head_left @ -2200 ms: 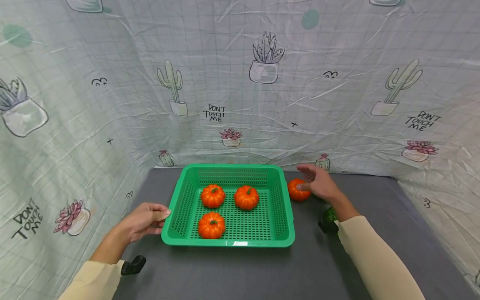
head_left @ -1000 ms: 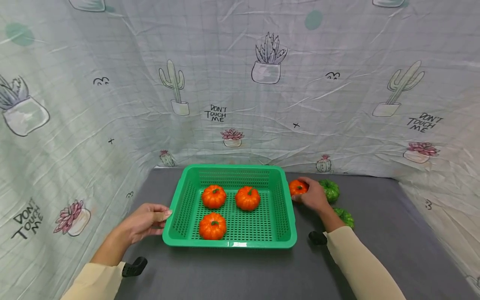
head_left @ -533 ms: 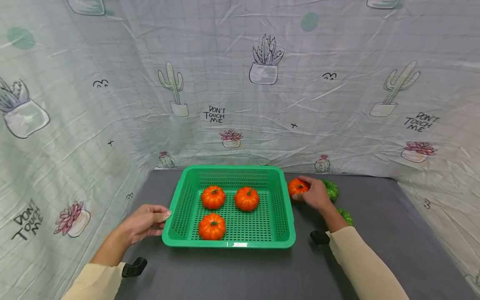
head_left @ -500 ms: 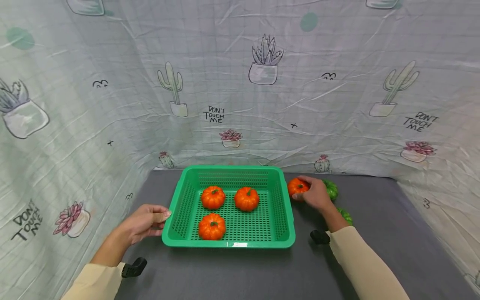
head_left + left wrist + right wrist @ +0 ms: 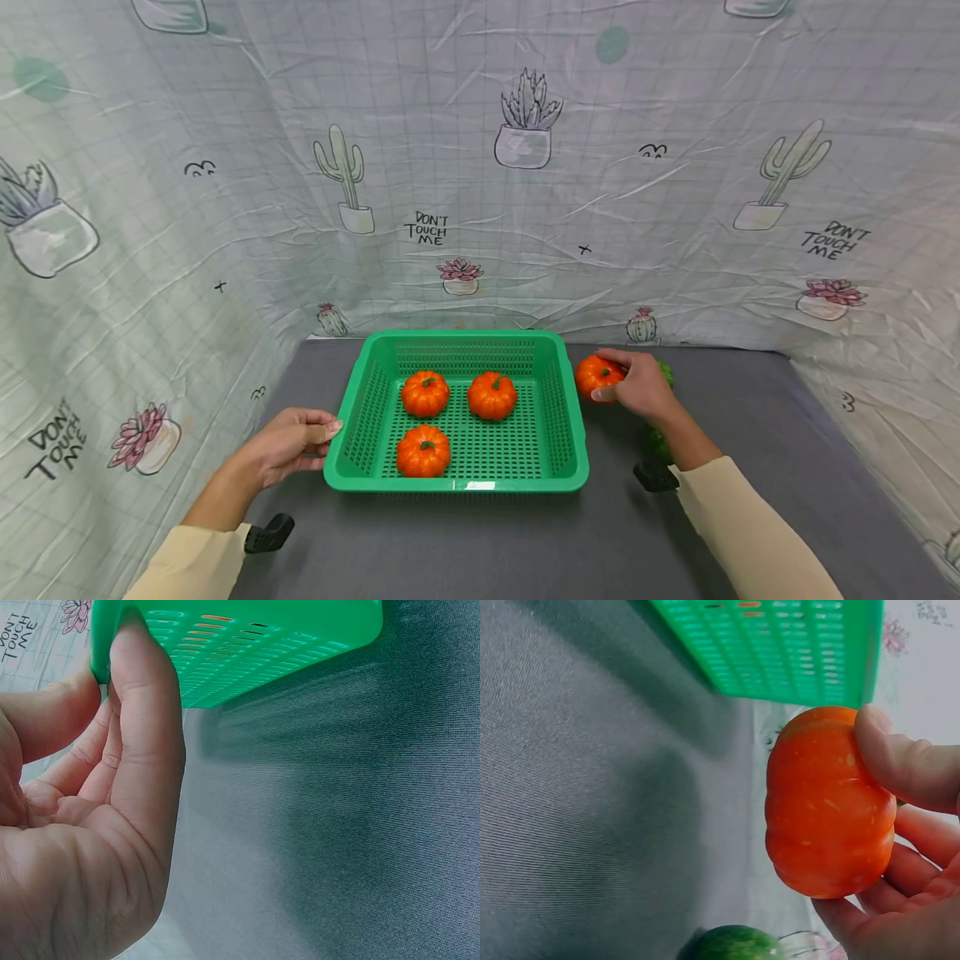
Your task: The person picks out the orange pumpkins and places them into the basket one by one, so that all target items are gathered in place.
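Note:
My left hand (image 5: 288, 446) pinches the left rim of a green plastic basket (image 5: 457, 486) between thumb and fingers, also seen close in the left wrist view. Three small orange pumpkins sit in the basket: one at the back left (image 5: 425, 394), one at the back right (image 5: 492, 396), one at the front left (image 5: 423, 451). Just outside the basket's right side, my right hand (image 5: 643, 385) grips another orange pumpkin (image 5: 829, 806), thumb on one side and fingers round the other. In the right wrist view this pumpkin appears raised off the table.
Two green pumpkins, one at the back (image 5: 666, 372) and one nearer (image 5: 658, 446), lie right of the basket, mostly hidden by my right hand and forearm. A grey cloth (image 5: 480, 550) covers the table. Behind hangs a pale printed curtain (image 5: 480, 183).
My right hand came down beside the orange pumpkin and took hold of it. Since then hand and pumpkin have shifted slightly right. The left hand stays on the basket rim.

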Available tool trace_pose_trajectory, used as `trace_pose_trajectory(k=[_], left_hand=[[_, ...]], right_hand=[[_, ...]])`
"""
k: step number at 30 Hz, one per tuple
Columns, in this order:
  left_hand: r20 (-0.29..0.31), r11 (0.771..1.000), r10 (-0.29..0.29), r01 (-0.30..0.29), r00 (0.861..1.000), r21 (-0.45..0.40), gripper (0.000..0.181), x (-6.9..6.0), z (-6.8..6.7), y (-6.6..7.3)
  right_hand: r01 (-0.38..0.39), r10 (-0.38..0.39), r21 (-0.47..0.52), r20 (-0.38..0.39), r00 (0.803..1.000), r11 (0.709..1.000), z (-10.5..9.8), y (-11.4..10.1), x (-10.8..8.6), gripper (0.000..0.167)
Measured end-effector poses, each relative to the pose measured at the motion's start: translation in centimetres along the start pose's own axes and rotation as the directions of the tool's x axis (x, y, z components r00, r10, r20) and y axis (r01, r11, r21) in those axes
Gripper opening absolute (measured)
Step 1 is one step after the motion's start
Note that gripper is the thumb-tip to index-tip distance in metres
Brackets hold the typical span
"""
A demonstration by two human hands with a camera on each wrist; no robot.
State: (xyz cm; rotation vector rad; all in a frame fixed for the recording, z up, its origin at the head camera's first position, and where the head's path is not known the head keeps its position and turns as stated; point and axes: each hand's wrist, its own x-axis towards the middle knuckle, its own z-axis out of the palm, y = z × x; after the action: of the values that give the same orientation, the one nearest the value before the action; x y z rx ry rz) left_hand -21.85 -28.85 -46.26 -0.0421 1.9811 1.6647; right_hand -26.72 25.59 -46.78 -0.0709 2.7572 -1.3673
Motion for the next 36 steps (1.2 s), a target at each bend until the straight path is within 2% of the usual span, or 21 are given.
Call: trace_pose_trajectory(k=[7, 21, 36], left_hand=[[-0.013, 1.000, -0.002, 0.002, 1.000, 0.005, 0.014, -0.1, 0.0, 0.1], [-0.012, 1.000, 0.000, 0.000, 1.000, 0.014, 0.012, 0.2, -0.1, -0.3], [-0.006, 1.000, 0.006, -0.006, 1.000, 0.008, 0.013, 0.2, -0.2, -0.2]], right_hand=[[0.045, -0.044, -0.041, 0.028, 0.999, 0.998, -0.8, -1.5, -1.0, 0.068], [0.057, -0.057, 0.015, 0.032, 0.998, 0.998, -2.1, -2.4, -2.4, 0.070], [0.101, -0.104, 0.053, 0.057, 0.993, 0.993, -2.4, -4.6, -3.2, 0.076]])
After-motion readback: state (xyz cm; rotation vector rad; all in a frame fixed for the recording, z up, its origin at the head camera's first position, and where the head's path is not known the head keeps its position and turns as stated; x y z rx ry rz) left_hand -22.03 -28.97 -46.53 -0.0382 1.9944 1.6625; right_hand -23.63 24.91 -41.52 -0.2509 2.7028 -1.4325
